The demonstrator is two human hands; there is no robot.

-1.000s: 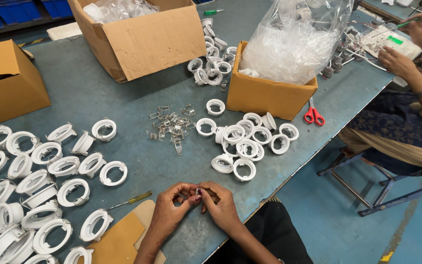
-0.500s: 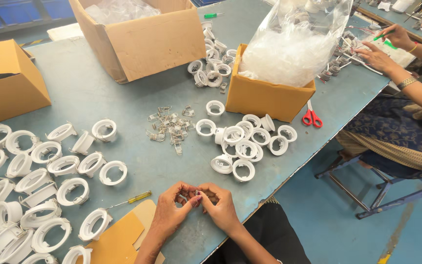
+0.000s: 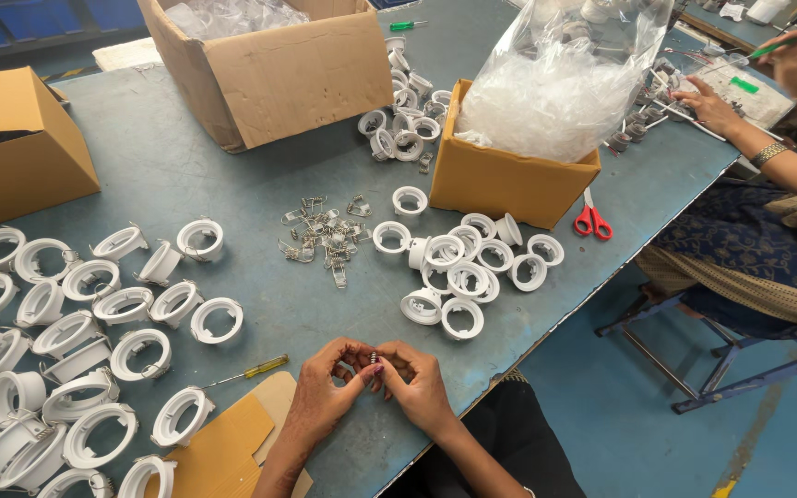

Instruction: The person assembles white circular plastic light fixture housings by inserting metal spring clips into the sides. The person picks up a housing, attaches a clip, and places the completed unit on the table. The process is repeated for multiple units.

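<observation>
My left hand [image 3: 320, 398] and right hand [image 3: 419, 387] meet at the near table [image 3: 232, 175] edge, fingertips pinching a small metal spring clip [image 3: 373, 358] between them — loose clip pile [image 3: 320, 235] ahead, white rings [image 3: 463, 272] beside it.

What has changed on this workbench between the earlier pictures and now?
The co-worker's hand has slid along the far table end. The left hand and right hand stay together on a small metal spring clip. The white rings and red scissors lie unmoved.
</observation>
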